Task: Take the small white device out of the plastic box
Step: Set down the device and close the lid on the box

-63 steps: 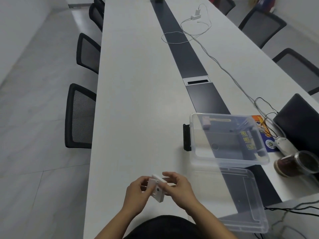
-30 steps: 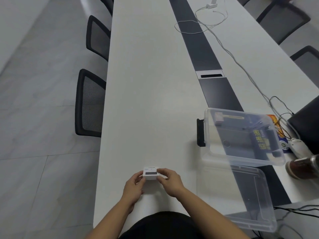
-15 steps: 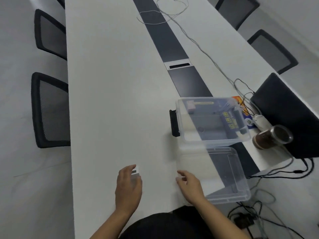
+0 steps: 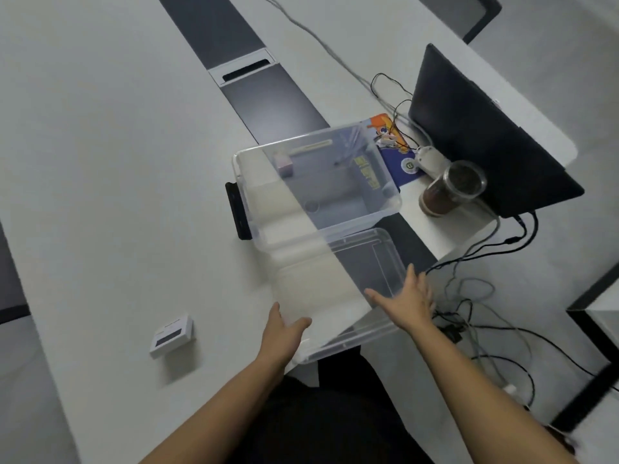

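The white device (image 4: 172, 335) lies on the table (image 4: 100, 162), left of the lid (image 4: 335, 289); left hand (image 4: 283, 333) and right hand (image 4: 407, 304), fingers spread and empty, reach for the lid, probably to close the box (image 4: 318, 182).

The print on the small white device (image 4: 172, 335) was too tiny to be read, tbh. The items inside the plastic box (image 4: 388, 209) were blurred through its walls, and the chair (image 4: 482, 15) was cut off at the top edge.

Clear glossy plastic box (image 4: 385, 209) and matching see-through plastic lid (image 4: 385, 262). Small white device (image 4: 172, 335): matt plastic, dark glossy window. Table (image 4: 117, 162) smooth matt white with dark matt centre strip (image 4: 268, 98). Transparent plastic cup (image 4: 452, 189).
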